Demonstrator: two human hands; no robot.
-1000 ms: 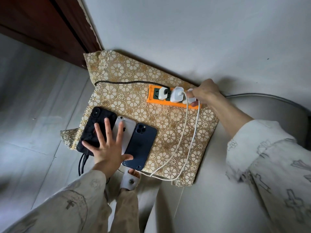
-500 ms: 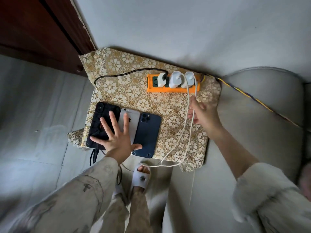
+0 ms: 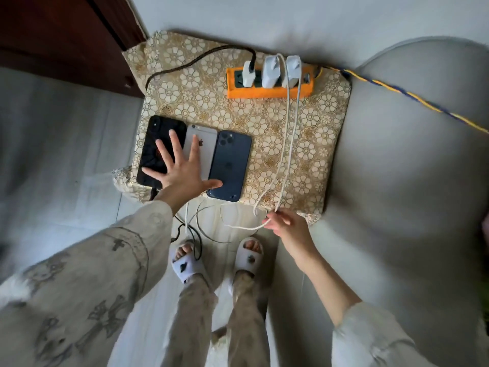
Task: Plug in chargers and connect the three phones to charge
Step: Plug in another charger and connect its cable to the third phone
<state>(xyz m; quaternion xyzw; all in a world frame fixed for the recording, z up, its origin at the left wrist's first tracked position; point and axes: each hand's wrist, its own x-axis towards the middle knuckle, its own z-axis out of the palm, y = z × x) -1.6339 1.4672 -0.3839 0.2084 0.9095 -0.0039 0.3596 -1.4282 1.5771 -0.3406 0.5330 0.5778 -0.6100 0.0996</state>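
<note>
Three phones lie face down side by side on a gold floral cloth [image 3: 312,133]: a black phone [image 3: 156,139], a silver phone [image 3: 205,144] and a dark blue phone [image 3: 230,165]. My left hand [image 3: 182,168] rests flat across them, fingers spread. An orange power strip [image 3: 267,92] at the back holds three white chargers [image 3: 271,71]. Two white cables [image 3: 288,144] run from the chargers to the cloth's front edge. My right hand [image 3: 287,226] pinches these white cables just past that edge.
A grey rounded seat [image 3: 410,168] lies to the right. A yellow and blue braided cord [image 3: 412,96] runs from the strip across it. A black cable [image 3: 195,59] curves from the left charger. Dark wood furniture [image 3: 60,38] stands at the back left. My slippered feet [image 3: 217,258] stand below, loose cables around them.
My right hand left the rightmost charger and slid down along the white cables to the cloth's front edge, where it now pinches them. My left hand stayed on the phones.
</note>
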